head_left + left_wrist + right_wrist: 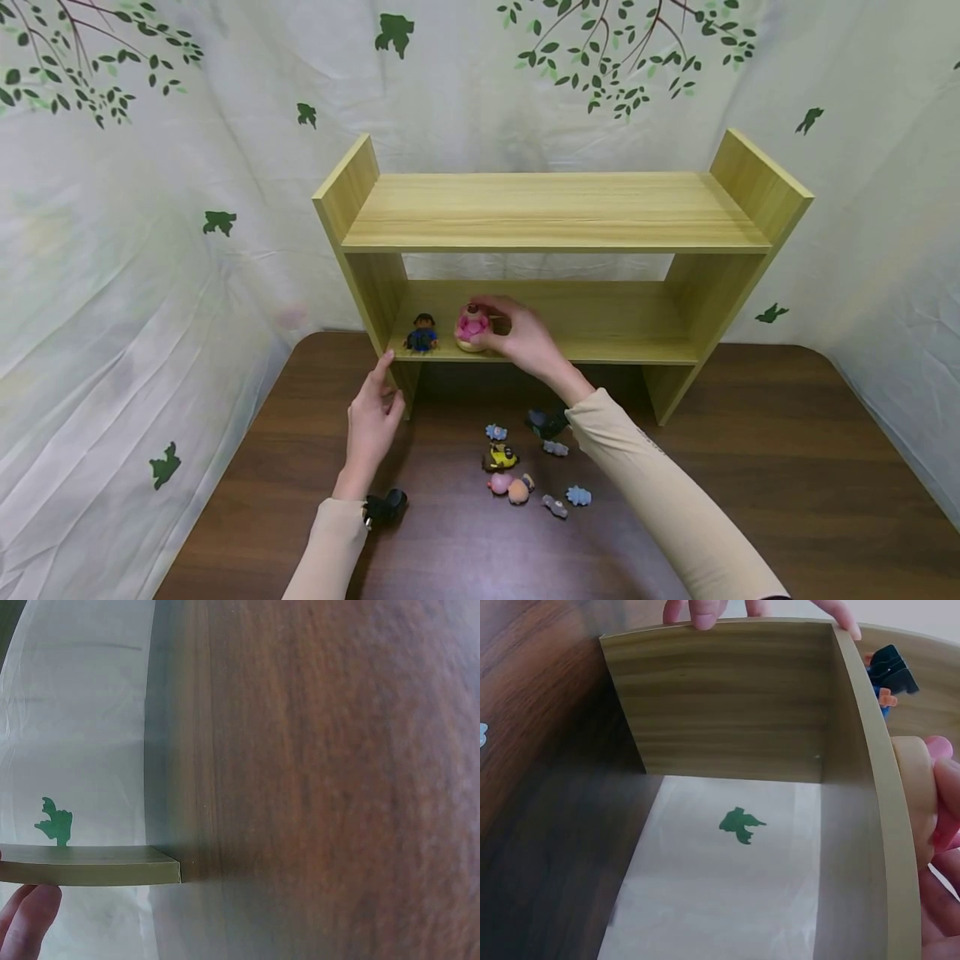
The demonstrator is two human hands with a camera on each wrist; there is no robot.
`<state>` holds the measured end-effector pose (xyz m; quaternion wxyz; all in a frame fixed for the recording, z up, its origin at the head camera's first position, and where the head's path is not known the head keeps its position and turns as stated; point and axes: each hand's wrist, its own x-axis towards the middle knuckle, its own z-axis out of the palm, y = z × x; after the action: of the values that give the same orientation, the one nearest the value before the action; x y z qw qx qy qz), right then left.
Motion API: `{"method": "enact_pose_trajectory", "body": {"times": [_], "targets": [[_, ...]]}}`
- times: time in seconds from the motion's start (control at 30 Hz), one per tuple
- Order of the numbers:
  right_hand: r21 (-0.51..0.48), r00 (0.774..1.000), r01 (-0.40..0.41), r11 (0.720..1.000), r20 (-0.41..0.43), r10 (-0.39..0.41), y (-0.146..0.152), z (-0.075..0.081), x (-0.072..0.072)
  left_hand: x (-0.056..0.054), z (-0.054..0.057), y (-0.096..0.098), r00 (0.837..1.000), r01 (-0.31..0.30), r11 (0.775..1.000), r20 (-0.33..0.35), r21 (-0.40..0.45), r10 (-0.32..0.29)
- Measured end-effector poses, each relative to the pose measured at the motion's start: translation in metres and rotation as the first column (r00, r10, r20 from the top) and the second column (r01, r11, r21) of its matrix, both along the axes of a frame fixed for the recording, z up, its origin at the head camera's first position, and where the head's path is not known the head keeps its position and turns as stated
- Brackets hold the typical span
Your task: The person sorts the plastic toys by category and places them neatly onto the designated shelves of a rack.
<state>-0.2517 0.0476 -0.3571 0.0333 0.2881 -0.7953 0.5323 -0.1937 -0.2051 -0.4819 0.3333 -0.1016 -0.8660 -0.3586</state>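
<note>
A pink seated figurine with a rounded cream base (472,327) is on the middle board of a wooden shelf (555,212), near its front edge. My right hand (522,336) holds it between thumb and fingers, coming from the right. Left of it sits a small toy figure in blue with dark hair (422,333). My left hand (372,421) grips the front edge of the shelf's left side panel (90,866), its index finger reaching up to the board's corner. In the left wrist view, fingertips (37,911) show beside that panel.
On the brown table (247,517), in front of the shelf, lie several small toys: a yellow-and-black one (501,457), a pink-and-orange one (517,490), blue ones (578,496), a grey one (555,506) and a dark one (546,423). A leaf-patterned curtain (450,100) hangs behind.
</note>
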Motion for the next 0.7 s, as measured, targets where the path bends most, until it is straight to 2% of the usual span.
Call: {"method": "enact_pose_trajectory", "body": {"times": [0.47, 0.7], "targets": [[0.065, 0.998, 0.008, 0.998, -0.065, -0.004, -0.0009, -0.0023, -0.0002, 0.0000, -0.0009, 0.0003, 1.000, 0.000, 1.000, -0.011, 0.008, 0.000], [0.012, 0.999, -0.027, 1.000, -0.040, 0.027, 0.0044, -0.0017, 0.0032, 0.0006, -0.0001, -0.0003, 1.000, 0.005, 1.000, -0.004, 0.008, -0.005]]}}
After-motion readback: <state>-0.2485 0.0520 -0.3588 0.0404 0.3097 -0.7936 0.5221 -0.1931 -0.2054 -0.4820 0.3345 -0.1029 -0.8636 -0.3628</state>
